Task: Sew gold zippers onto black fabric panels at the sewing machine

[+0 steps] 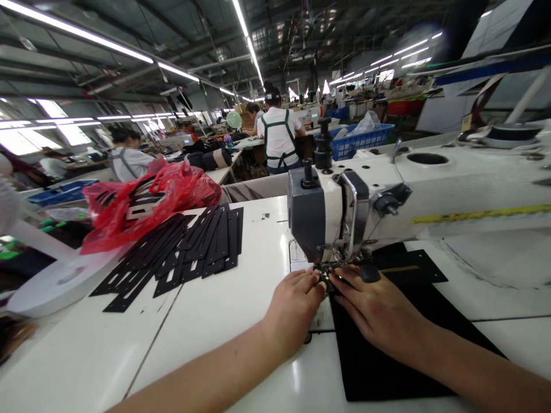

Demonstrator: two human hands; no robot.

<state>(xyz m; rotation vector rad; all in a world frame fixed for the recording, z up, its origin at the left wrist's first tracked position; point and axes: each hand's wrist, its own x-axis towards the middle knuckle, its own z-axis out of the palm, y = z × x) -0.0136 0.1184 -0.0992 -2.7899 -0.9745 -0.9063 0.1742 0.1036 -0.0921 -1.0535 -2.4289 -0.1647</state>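
Note:
Beside the needle area of a white and grey sewing machine [305, 215], my left hand [295, 307] has its fingers pressed together, with the fingertips at the edge of the black work; what they grip is too small to make out. My right hand [381, 312] lies with its fingers stretched out on a large black panel [365, 373], right of the presser foot. A narrow black strip [430, 267] lies on the machine bed behind my right hand. The fingertips of both hands nearly meet under the machine head.
Many flat black pieces [172, 258] fan out on the white table [206, 344] at the left. Behind them sits a red plastic bag [185, 183]. A white fan base [64, 281] stands at the left edge. Beyond are a blue crate [365, 140] and seated or standing people.

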